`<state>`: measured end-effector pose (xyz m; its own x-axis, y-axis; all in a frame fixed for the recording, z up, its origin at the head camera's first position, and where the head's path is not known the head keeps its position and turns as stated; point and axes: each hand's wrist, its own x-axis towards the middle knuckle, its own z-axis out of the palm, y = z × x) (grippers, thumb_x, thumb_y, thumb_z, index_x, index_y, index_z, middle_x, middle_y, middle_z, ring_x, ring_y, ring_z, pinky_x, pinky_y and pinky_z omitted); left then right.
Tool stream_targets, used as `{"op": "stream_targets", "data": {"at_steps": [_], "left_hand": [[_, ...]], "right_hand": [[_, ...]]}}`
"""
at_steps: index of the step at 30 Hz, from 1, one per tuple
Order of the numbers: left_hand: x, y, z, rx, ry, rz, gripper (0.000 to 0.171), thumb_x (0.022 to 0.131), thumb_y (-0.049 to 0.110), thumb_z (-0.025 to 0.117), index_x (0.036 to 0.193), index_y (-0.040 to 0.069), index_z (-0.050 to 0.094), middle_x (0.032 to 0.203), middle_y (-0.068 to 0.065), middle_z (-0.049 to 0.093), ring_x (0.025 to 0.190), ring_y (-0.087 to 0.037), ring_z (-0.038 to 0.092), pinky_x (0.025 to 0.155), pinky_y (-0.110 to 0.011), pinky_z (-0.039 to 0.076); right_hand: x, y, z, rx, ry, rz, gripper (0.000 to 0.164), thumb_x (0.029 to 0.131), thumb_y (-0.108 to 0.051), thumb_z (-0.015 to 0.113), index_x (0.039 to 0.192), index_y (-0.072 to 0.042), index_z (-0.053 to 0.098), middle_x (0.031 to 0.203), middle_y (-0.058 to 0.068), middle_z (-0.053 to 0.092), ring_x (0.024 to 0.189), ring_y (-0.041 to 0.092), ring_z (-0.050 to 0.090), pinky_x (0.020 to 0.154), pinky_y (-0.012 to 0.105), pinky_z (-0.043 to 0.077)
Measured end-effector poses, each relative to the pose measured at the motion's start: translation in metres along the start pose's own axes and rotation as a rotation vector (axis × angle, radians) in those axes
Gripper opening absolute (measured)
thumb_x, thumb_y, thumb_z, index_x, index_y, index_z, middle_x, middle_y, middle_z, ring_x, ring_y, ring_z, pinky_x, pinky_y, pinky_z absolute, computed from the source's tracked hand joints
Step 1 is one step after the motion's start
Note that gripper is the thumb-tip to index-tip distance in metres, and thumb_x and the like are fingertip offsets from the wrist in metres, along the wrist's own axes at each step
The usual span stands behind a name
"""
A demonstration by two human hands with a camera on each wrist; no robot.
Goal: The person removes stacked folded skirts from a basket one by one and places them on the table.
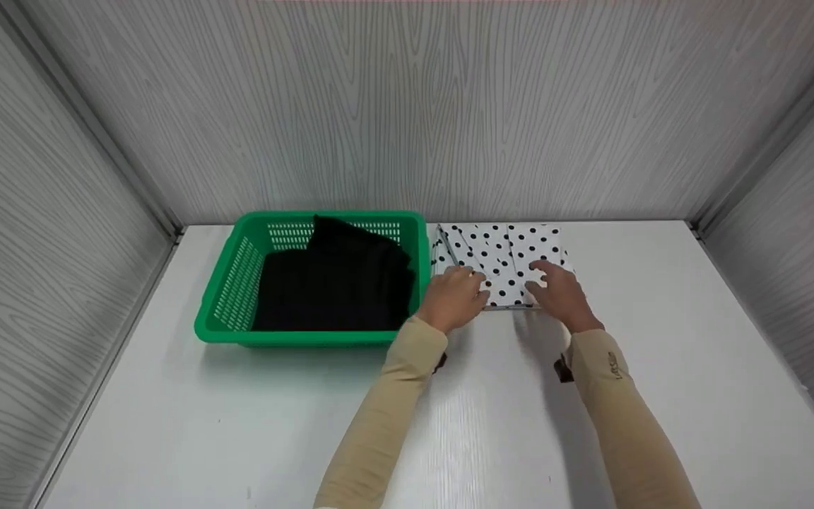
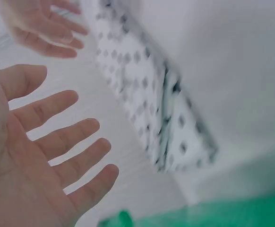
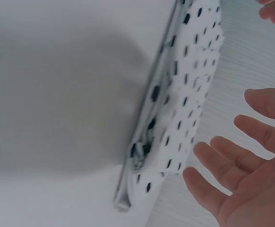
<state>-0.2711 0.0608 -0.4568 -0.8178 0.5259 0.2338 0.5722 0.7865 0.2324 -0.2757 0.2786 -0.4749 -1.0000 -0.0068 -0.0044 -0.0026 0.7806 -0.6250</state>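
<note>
A white cloth with black polka dots [image 1: 499, 258] lies folded flat on the table beside the basket. Above its front left part is my left hand [image 1: 453, 297], and above its front right part my right hand [image 1: 559, 291]. Both wrist views show the fingers spread and nothing held: the left hand [image 2: 47, 146] and the right hand [image 3: 246, 165] each hover near the dotted cloth [image 3: 189, 94]. Folded layers show along the cloth's near edge. Whether any fingertip touches the fabric, I cannot tell.
Left of the cloth stands a green plastic basket [image 1: 315, 338] with black folded fabric [image 1: 336, 290] inside. The white table [image 1: 273, 431] is bounded by grey wood-grain panels [image 1: 379, 106] at the back and both sides.
</note>
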Motion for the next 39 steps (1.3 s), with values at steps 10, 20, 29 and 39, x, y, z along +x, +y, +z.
{"op": "stream_targets", "data": {"at_steps": [10, 20, 29, 39], "left_hand": [[-0.053, -0.058, -0.042, -0.124, 0.118, -0.191, 0.036, 0.103, 0.025, 0.061, 0.133, 0.007, 0.067, 0.140, -0.021, 0.058, 0.127, -0.041, 0.054, 0.099, -0.058, 0.047], [-0.091, -0.101, -0.065, -0.109, 0.117, -0.249, 0.044, 0.102, 0.029, 0.063, 0.140, 0.006, 0.061, 0.142, -0.025, 0.055, 0.127, -0.045, 0.052, 0.100, -0.062, 0.044], [-0.107, -0.119, -0.078, -0.088, 0.080, -0.320, 0.049, 0.103, 0.031, 0.061, 0.144, 0.005, 0.057, 0.145, -0.025, 0.052, 0.130, -0.045, 0.049, 0.103, -0.063, 0.041], [-0.119, -0.133, -0.085, -0.102, 0.072, -0.364, 0.051, 0.104, 0.031, 0.059, 0.146, 0.002, 0.054, 0.147, -0.027, 0.049, 0.131, -0.047, 0.047, 0.104, -0.065, 0.038]], "right_hand": [[-0.007, -0.069, 0.005, 0.276, 0.008, -0.130, 0.046, 0.099, -0.009, 0.061, 0.140, 0.010, 0.051, 0.139, 0.031, 0.053, 0.123, 0.043, 0.058, 0.099, 0.050, 0.049], [-0.006, -0.115, 0.027, 0.375, -0.058, -0.180, 0.051, 0.098, -0.013, 0.063, 0.142, 0.009, 0.050, 0.142, 0.028, 0.052, 0.129, 0.043, 0.054, 0.104, 0.050, 0.045], [-0.005, -0.135, 0.038, 0.327, -0.091, -0.211, 0.053, 0.098, -0.017, 0.065, 0.144, 0.005, 0.051, 0.148, 0.022, 0.050, 0.136, 0.038, 0.048, 0.109, 0.052, 0.040], [-0.005, -0.156, 0.049, 0.410, -0.148, -0.236, 0.054, 0.098, -0.016, 0.065, 0.145, 0.006, 0.049, 0.149, 0.024, 0.048, 0.134, 0.042, 0.048, 0.106, 0.049, 0.045]]}}
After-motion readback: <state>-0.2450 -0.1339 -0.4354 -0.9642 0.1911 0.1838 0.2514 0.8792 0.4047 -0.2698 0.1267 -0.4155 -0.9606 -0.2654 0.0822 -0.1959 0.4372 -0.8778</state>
